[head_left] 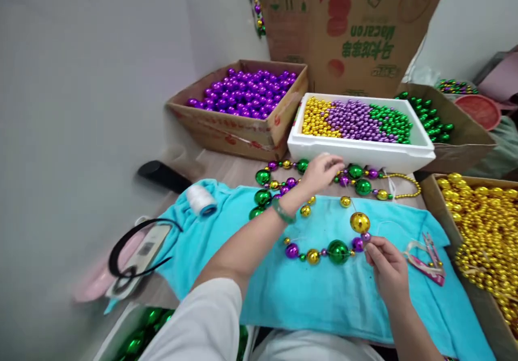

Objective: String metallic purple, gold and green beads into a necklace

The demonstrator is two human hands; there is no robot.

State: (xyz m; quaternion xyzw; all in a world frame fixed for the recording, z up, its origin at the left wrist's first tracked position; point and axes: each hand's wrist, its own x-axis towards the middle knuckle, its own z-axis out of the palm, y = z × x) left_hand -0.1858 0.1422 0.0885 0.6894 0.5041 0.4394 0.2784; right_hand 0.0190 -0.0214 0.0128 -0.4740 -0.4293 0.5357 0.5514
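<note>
Pinching a strand of shiny purple, gold and green plastic beads [324, 252]: right hand [388, 269]; left hand [321, 171], fingers loosely curled, reaching at white foam box [360, 153].

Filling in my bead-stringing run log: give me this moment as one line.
left hand: reaching at white foam tray | right hand: pinching bead strand end | surface: turquoise cloth

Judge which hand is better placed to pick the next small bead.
Left, probably. The left hand already reaches beside the white tray of small beads; the right hand pinches the strand.
</note>
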